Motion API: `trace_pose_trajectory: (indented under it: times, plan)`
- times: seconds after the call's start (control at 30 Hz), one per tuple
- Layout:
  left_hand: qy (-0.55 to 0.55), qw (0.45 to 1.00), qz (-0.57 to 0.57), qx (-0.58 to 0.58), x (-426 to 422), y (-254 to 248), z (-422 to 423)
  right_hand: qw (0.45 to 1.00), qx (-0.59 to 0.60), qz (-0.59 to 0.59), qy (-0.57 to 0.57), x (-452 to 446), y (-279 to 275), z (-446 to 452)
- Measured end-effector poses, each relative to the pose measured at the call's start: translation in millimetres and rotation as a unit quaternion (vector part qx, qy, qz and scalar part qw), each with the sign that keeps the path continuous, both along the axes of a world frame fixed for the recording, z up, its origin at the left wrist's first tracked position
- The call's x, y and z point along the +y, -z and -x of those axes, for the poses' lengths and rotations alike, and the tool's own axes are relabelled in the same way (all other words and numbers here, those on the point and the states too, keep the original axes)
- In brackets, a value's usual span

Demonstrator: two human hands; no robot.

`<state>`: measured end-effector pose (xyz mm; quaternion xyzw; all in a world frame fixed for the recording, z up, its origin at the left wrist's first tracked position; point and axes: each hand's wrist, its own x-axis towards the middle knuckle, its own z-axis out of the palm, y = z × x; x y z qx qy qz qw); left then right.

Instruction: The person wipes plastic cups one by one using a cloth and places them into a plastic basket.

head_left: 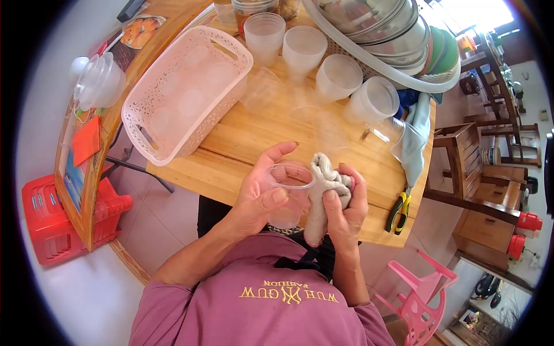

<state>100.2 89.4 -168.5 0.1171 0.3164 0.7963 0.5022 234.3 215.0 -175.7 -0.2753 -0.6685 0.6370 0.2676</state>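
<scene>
A clear plastic cup (285, 202) is held upright in my left hand (259, 196), its fingers around the left side. Bunched in my right hand (348, 210) is a grey-white cloth (324, 193), close beside the cup's right side. Stacks of clear cups stand along the far part of the wooden table (231, 155): one stack (264, 34), another (304, 49), a third (339, 78) and a fourth (373, 99). Left of them is a pink perforated basket (187, 95) with cups or lids visible inside, too faint to tell.
Pliers (399, 212) with yellow and black handles lie at the table's right edge, by a light blue cloth (414, 144). A large rack (381, 43) of metal bowls is at the back. A red crate (69, 213) and pink chair (421, 294) stand on the floor.
</scene>
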Motion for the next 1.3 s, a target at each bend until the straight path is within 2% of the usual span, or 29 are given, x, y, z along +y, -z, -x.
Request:
trace_pose_trajectory:
  times: [0.03, 0.1, 0.17, 0.2, 0.23, 0.27, 0.3, 0.33, 0.37, 0.43, 0.5, 0.6, 0.63, 0.7, 0.73, 0.8, 0.97, 1.07, 1.1, 1.17, 1.2, 1.23, 1.3]
  plan:
    - [0.011, 1.0, -0.005, 0.003, -1.2, -0.2, 2.0, 0.999, -0.034, -0.014, -0.013, 1.7, 3.2, -2.9]
    - [0.036, 0.999, 0.012, 0.027, -6.5, -2.4, 9.4, 0.999, -0.029, -0.023, 0.002, 6.9, 0.9, -6.3]
    - [0.064, 0.996, 0.029, 0.05, -12.8, -5.7, 17.0, 0.996, -0.016, 0.047, 0.071, 17.9, -4.9, -10.7]
    - [0.085, 0.98, 0.076, 0.16, -15.8, -7.8, 21.1, 0.99, 0.014, 0.107, 0.095, 20.0, -15.6, -7.7]
    - [0.105, 0.95, 0.122, 0.269, -17.9, -9.5, 24.6, 0.99, 0.014, 0.108, 0.095, 20.8, -22.7, -9.1]
    - [0.104, 0.95, 0.123, 0.269, -19.0, -10.6, 27.6, 0.996, -0.002, 0.079, 0.049, 21.8, -28.6, -12.2]
    - [0.15, 0.922, 0.154, 0.323, -19.5, -11.5, 30.3, 0.999, -0.018, 0.049, 0.003, 24.7, -32.3, -15.0]
    - [0.194, 0.888, 0.184, 0.374, -20.3, -12.2, 31.7, 0.991, -0.068, -0.056, -0.102, 30.8, -34.2, -18.0]
    - [0.193, 0.888, 0.186, 0.375, -20.2, -11.9, 30.7, 0.991, -0.066, -0.055, -0.104, 28.7, -35.9, -14.9]
    - [0.222, 0.845, 0.145, 0.465, -16.4, -11.1, 25.3, 0.938, -0.095, -0.178, -0.281, 19.1, -42.6, -2.3]
    - [0.224, 0.855, 0.144, 0.446, -13.4, -14.3, 17.9, 0.92, -0.099, -0.216, -0.313, 9.9, -51.2, 9.8]
    - [0.296, 0.877, 0.147, 0.35, -16.2, -9.4, 13.8, 0.905, -0.072, -0.292, -0.3, 2.8, -44.2, 14.5]
    - [0.295, 0.877, 0.147, 0.349, -17.4, -6.6, 11.3, 0.905, -0.072, -0.292, -0.301, 3.0, -43.4, 14.3]
    - [0.301, 0.914, 0.121, 0.244, -20.3, 1.3, 4.1, 0.897, -0.09, -0.314, -0.297, 4.1, -42.3, 13.3]
    - [0.3, 0.914, 0.122, 0.243, -20.7, -0.2, 1.7, 0.897, -0.09, -0.313, -0.299, 5.1, -40.2, 12.9]
    - [0.3, 0.945, 0.113, 0.062, -20.9, -4.5, -1.7, 0.916, -0.075, -0.3, -0.254, 7.9, -36.0, 11.6]
    - [0.29, 0.95, 0.109, 0.04, -28.5, 3.0, 3.4, 0.939, -0.075, -0.296, -0.161, 23.0, -30.2, 4.7]
    - [0.268, 0.959, 0.072, 0.056, -29.5, -1.6, 13.5, 0.916, -0.07, -0.394, -0.025, 34.9, -24.3, -1.3]
    - [0.27, 0.959, 0.071, 0.055, -30.4, -2.9, 13.5, 0.916, -0.073, -0.394, -0.024, 36.6, -23.7, -3.9]
    - [0.161, 0.98, 0.087, 0.082, -30.9, -5.2, 12.7, 0.951, -0.056, -0.296, 0.075, 38.4, -21.4, -9.8]
    - [0.125, 0.985, 0.084, 0.087, -28.7, -9.2, 13.5, 0.965, -0.05, -0.239, 0.098, 37.8, -20.7, -13.9]
    - [0.127, 0.985, 0.082, 0.087, -26.7, -8.6, 13.8, 0.964, -0.051, -0.24, 0.1, 38.0, -19.1, -14.9]
    - [0.043, 0.992, 0.047, 0.113, -22.5, -6.5, 14.1, 0.984, 0.028, -0.116, 0.134, 36.8, -16.0, -16.1]
